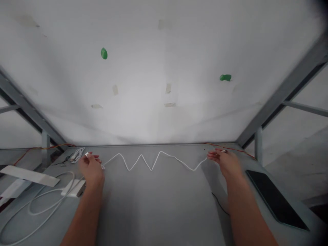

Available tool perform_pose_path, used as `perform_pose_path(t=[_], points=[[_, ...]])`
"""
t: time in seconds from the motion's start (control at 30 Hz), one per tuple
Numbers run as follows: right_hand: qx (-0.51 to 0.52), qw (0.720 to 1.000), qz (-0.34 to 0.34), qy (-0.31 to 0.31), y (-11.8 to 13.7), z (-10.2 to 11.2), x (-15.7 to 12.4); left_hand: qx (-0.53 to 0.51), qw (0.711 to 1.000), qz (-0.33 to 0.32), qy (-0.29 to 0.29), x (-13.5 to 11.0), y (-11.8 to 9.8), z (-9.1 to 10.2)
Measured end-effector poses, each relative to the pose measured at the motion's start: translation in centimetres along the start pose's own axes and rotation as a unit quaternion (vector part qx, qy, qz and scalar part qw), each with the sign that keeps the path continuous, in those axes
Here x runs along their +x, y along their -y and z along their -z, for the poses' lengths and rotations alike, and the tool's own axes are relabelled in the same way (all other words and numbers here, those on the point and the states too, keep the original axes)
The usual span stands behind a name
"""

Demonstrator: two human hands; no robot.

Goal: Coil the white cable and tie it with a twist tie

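Left hand (91, 169) apparently pinching; right hand (225, 162) likewise, blurred.

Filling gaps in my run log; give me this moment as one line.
left hand: holds one end of white cable | right hand: holds other end | cable: zigzag across grey table | tablet: right, untouched

Dark tablet (276, 200) at right; white adapter (74, 188) w/ looped cord at left.

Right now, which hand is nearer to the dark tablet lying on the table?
Right. The right hand is just left of the dark tablet and slightly beyond it, holding one end of the white cable. The left hand holds the other end, across the table.
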State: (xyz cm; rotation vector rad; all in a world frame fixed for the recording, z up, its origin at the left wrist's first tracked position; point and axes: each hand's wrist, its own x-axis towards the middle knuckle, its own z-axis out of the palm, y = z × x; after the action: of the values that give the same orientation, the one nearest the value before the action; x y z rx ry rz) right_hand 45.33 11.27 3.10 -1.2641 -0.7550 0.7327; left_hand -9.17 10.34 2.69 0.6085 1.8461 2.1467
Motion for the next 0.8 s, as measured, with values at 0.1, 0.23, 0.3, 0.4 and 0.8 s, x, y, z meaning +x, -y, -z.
perform_pose_path(t=[0.1,0.23,0.3,0.4,0.8], points=[[0.018,0.996,0.004,-0.084,0.9,1.4,0.8,-0.014,1.000,0.015,-0.024,0.9,-0.7,0.7],[-0.034,0.990,0.064,-0.121,2.3,1.0,0.0,-0.019,1.000,-0.019,-0.006,-0.8,-1.9,0.4],[-0.134,0.979,0.140,-0.063,2.7,-0.8,-1.5,0.007,0.995,-0.082,0.065,-3.3,-2.5,-0.2],[-0.253,0.924,0.258,0.122,2.5,-4.8,-4.8,0.100,0.949,-0.180,0.240,-8.4,-3.1,-1.2],[-0.162,0.904,0.111,0.379,1.7,-11.2,-13.1,0.014,0.853,-0.116,0.508,-15.5,-2.7,-2.5]])
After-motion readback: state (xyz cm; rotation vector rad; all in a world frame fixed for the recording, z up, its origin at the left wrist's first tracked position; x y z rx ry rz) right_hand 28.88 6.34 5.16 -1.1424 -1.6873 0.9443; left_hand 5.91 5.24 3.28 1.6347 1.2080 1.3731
